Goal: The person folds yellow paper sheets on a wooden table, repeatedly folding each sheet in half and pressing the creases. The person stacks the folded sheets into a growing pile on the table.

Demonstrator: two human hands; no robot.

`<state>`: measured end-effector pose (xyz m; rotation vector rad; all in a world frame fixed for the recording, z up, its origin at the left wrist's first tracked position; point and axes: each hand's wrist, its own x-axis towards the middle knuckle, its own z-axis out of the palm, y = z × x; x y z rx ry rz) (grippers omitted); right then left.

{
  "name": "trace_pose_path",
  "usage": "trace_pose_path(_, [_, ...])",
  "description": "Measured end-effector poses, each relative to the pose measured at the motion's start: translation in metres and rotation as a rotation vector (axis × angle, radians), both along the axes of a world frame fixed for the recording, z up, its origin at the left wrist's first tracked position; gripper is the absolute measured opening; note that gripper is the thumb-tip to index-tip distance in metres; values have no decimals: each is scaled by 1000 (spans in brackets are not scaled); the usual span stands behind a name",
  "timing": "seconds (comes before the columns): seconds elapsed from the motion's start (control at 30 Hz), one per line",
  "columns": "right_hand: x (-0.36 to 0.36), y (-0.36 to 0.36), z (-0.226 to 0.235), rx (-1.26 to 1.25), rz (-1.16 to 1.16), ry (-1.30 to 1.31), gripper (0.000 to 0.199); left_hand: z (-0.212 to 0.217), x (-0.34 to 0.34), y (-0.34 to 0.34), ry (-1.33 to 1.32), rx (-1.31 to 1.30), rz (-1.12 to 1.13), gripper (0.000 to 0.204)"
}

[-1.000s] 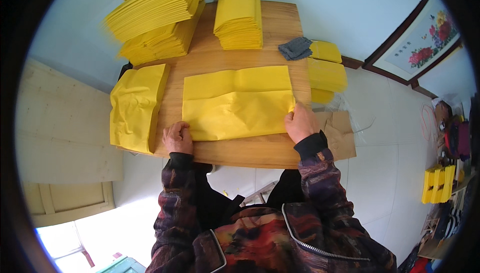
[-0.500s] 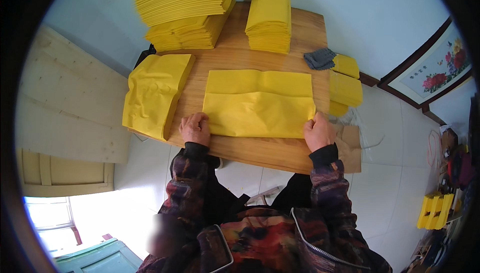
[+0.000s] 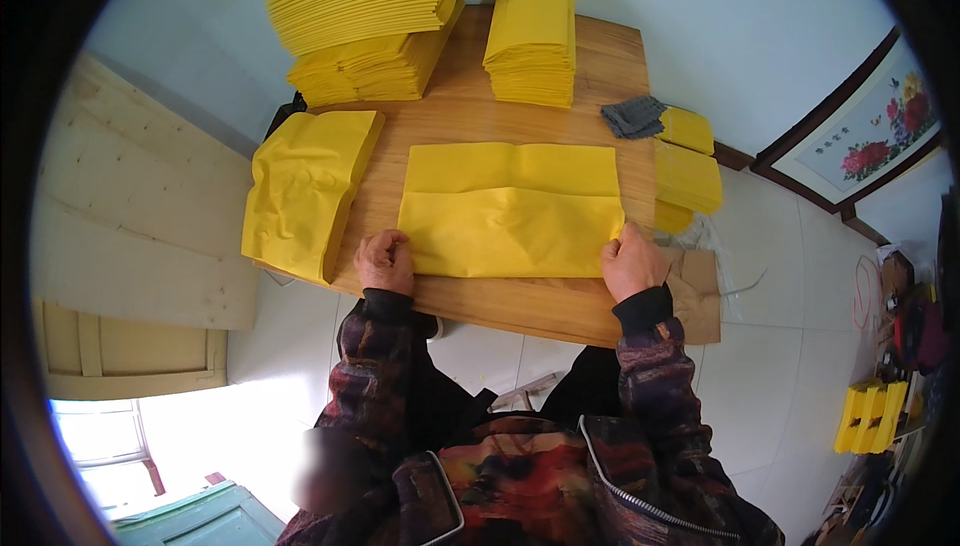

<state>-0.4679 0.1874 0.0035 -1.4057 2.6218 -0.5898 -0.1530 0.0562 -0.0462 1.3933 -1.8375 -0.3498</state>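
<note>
A yellow sheet [image 3: 510, 231], cloth-like and folded over lengthwise, lies across the near part of the wooden table [image 3: 450, 298]. Its lower layer shows as a flat band along the far side, and the top layer is slightly wrinkled in the middle. My left hand [image 3: 385, 262] is closed at the near left corner, with curled fingers against the sheet's edge. At the near right end my right hand [image 3: 634, 262] pinches the edge between thumb and fingers, puckering it a little. To the left rests a crumpled yellow folded pile [image 3: 305, 186].
Tall yellow stacks [image 3: 365, 16] stand at the far left, with another yellow stack [image 3: 530, 41] at the far middle. A grey cloth [image 3: 632, 118] lies at the right edge, beside yellow bundles [image 3: 688, 174] and brown cardboard [image 3: 695, 291]. A wooden board [image 3: 150, 196] leans at the left.
Both hands keep their hold at the two near corners of the yellow sheet. The whole view has shifted slightly; nothing on the table has clearly moved.
</note>
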Motion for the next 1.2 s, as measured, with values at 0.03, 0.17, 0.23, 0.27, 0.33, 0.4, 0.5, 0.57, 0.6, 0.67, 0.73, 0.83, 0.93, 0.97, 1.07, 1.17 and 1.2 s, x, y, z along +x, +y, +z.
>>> trace_pose_path(0.03, [1,-1,2,15,-5,0,17,0,0,0,-10,-7,2,12])
trace_pose_path(0.17, [2,-3,7,29,-1,-24,19,2,-2,1,-139,-97,-21,11])
trace_pose_path(0.23, [2,-4,8,105,-35,-12,20,2,-5,2,-199,-109,-2,11])
trace_pose_path(0.27, [2,-3,8,99,-32,-24,21,3,-6,2,-225,-117,6,11])
trace_pose_path(0.33, [3,-4,9,110,-48,-37,21,3,-8,1,-262,-136,16,12])
trace_pose_path(0.4, [5,-3,8,99,-50,-9,22,4,-9,2,-293,-124,24,11])
trace_pose_path(0.5, [7,-2,6,66,-68,-43,22,6,-9,2,-312,-121,30,10])
trace_pose_path(0.57, [8,-1,1,-33,-70,39,22,6,-9,2,-345,-131,30,9])
trace_pose_path(0.6, [9,-1,-2,-96,-63,84,23,6,-9,2,-361,-127,31,9])
trace_pose_path(0.67, [7,-1,-10,-249,30,209,18,5,-9,2,-319,-118,41,10])
trace_pose_path(0.73, [2,-2,-16,-313,156,292,16,4,-9,1,-297,-106,50,10])
trace_pose_path(0.83, [-7,-5,-19,-243,317,322,16,2,-9,1,-287,-87,60,10])
trace_pose_path(0.93, [-5,-9,-15,-149,323,285,21,2,-8,1,-276,-68,68,9])
trace_pose_path(0.97, [-1,-9,-12,-115,304,278,26,2,-8,1,-271,-62,68,9])
trace_pose_path(1.07, [14,-11,-7,17,224,254,50,1,-7,2,-263,-52,70,9])
trace_pose_path(1.17, [19,-11,-6,-10,169,202,65,-1,-6,0,-246,-51,75,9])
trace_pose_path(1.2, [19,-11,-7,-19,143,187,68,0,-6,1,-238,-45,79,9])
